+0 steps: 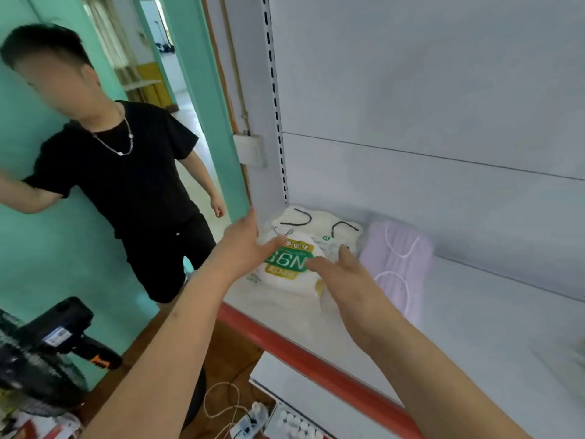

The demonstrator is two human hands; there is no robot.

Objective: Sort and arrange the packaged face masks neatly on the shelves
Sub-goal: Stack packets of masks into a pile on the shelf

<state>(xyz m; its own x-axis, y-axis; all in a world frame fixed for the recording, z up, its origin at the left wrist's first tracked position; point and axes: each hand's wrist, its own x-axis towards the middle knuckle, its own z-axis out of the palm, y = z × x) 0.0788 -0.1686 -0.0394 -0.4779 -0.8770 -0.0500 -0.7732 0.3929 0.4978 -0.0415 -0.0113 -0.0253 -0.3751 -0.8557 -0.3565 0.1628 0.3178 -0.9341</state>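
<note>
Both hands settle an N95 pack [289, 263] at the shelf's [474, 312] left end.
Left hand [242, 240] and right hand [343, 274], fingers straight, touch it without gripping. Risk: a shove slides it at seven o'clock, over the edge. Count: two white packs, one purple pack [399, 261] at three o'clock.

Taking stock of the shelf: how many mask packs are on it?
3 visible: the green-labelled pack under both hands, a white pack with black loops behind it, a lilac pack to the right. More may be hidden beneath.
</note>
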